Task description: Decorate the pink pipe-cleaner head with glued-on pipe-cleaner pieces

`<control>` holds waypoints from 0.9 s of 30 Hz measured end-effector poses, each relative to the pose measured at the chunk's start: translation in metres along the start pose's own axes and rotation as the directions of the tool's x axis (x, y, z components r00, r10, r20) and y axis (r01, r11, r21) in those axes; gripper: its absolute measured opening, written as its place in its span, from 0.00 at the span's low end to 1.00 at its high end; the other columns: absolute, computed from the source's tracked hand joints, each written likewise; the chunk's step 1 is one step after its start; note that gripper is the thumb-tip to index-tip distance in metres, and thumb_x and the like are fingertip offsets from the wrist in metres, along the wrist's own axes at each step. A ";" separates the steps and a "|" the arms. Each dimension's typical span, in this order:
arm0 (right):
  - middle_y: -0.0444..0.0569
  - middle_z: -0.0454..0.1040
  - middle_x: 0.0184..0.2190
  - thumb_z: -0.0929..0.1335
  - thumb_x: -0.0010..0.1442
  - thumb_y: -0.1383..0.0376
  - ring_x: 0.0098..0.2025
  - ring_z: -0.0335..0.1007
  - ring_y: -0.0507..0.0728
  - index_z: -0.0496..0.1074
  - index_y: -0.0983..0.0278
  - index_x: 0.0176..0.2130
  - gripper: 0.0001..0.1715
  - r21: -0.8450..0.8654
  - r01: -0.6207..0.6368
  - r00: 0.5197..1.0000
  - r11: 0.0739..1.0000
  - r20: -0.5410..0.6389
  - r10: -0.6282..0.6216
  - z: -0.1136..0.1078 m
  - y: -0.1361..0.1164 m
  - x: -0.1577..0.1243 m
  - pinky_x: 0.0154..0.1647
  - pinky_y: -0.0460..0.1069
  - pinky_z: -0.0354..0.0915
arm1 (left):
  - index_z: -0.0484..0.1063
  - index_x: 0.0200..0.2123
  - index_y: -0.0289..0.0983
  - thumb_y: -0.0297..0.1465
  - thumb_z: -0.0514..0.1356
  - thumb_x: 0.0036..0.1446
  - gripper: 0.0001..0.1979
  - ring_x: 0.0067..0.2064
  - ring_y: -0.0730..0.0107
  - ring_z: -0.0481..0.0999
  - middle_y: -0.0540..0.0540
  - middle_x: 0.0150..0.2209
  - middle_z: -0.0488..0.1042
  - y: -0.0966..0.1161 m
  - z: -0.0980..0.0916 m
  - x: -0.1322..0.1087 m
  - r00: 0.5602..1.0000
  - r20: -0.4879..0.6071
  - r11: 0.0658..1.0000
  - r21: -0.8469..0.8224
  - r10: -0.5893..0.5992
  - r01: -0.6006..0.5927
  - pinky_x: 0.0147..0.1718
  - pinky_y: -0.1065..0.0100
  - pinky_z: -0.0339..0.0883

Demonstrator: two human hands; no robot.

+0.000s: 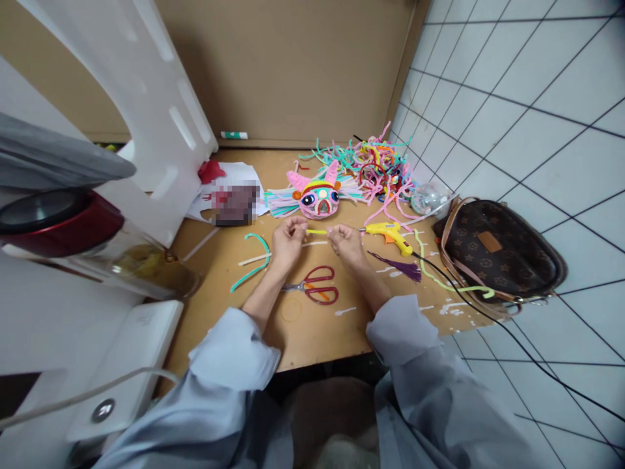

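Observation:
A short yellow pipe cleaner (317,232) is stretched level between my hands above the table. My left hand (288,240) pinches its left end, and my right hand (346,243) is closed on the right end. Just beyond them sits a pink animal head (319,198) made of pipe cleaners, with horns, large eyes and pastel strands at both sides. Beside my right hand lies a yellow glue gun (388,234). Red-handled scissors (317,285) rest on the table between my forearms. Left of my left hand is a curved teal pipe cleaner (266,254).
A tangled heap of coloured pipe cleaners (378,163) is at the back right. A purple tassel (398,266), a brown handbag (500,247) and the glue gun's black cord (469,296) are on the right. At left stands a glass kettle (146,260) with a red lid.

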State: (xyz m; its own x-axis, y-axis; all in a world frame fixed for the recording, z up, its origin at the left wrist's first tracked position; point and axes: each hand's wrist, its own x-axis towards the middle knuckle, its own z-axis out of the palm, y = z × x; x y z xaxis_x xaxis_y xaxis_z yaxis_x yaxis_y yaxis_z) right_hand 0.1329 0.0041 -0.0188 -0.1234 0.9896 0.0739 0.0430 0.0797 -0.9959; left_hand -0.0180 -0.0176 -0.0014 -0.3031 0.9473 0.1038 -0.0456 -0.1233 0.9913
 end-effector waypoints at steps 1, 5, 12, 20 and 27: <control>0.35 0.57 0.15 0.70 0.51 0.42 0.20 0.48 0.47 0.60 0.59 0.22 0.27 0.024 -0.004 1.000 1.000 -0.013 0.004 0.001 -0.001 -0.001 0.22 0.45 0.46 | 0.72 0.34 0.37 0.31 0.65 0.50 0.07 0.23 0.75 0.69 0.53 0.22 0.72 0.001 0.001 0.000 0.999 -0.001 0.998 -0.059 -0.032 0.032 0.27 0.73 0.63; 0.36 0.62 0.15 0.73 0.49 0.48 0.19 0.52 0.47 0.65 0.60 0.24 0.21 0.084 -0.052 0.998 0.995 -0.035 0.055 0.003 -0.007 -0.004 0.22 0.45 0.49 | 0.71 0.31 0.36 0.31 0.68 0.48 0.10 0.22 0.79 0.68 0.54 0.22 0.71 0.001 0.002 0.002 0.993 -0.029 0.966 -0.235 -0.116 0.106 0.25 0.75 0.63; 0.37 0.65 0.16 0.72 0.50 0.56 0.20 0.57 0.47 0.66 0.61 0.25 0.15 0.191 -0.131 0.987 0.973 -0.069 0.147 0.003 -0.017 -0.006 0.21 0.43 0.53 | 0.68 0.28 0.37 0.34 0.63 0.51 0.08 0.20 0.79 0.65 0.53 0.22 0.71 0.003 0.002 0.001 0.971 -0.063 0.948 -0.239 -0.232 0.212 0.21 0.75 0.58; 0.37 0.66 0.17 0.73 0.48 0.52 0.20 0.57 0.47 0.67 0.61 0.26 0.17 0.149 -0.122 0.992 0.981 -0.004 0.124 0.008 -0.015 -0.010 0.22 0.43 0.54 | 0.73 0.27 0.36 0.46 0.67 0.50 0.18 0.23 0.77 0.65 0.49 0.25 0.74 -0.001 0.005 -0.009 0.995 0.094 0.996 -0.081 -0.027 0.035 0.25 0.72 0.59; 0.37 0.65 0.17 0.73 0.48 0.53 0.20 0.57 0.47 0.68 0.62 0.27 0.17 0.125 -0.087 0.996 0.988 0.039 0.082 0.010 -0.015 -0.011 0.24 0.44 0.55 | 0.75 0.29 0.36 0.46 0.72 0.42 0.20 0.23 0.77 0.64 0.53 0.22 0.70 -0.001 0.008 -0.010 0.990 0.118 0.991 -0.105 -0.071 0.084 0.26 0.72 0.60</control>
State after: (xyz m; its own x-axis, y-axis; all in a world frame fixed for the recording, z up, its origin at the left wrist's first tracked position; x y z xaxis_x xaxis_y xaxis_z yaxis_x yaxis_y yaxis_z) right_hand 0.1238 -0.0087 -0.0054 -0.1585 0.9873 -0.0106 -0.0711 -0.0221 -0.9972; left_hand -0.0071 -0.0241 -0.0032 -0.1845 0.9819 0.0418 -0.1704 -0.0739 0.9826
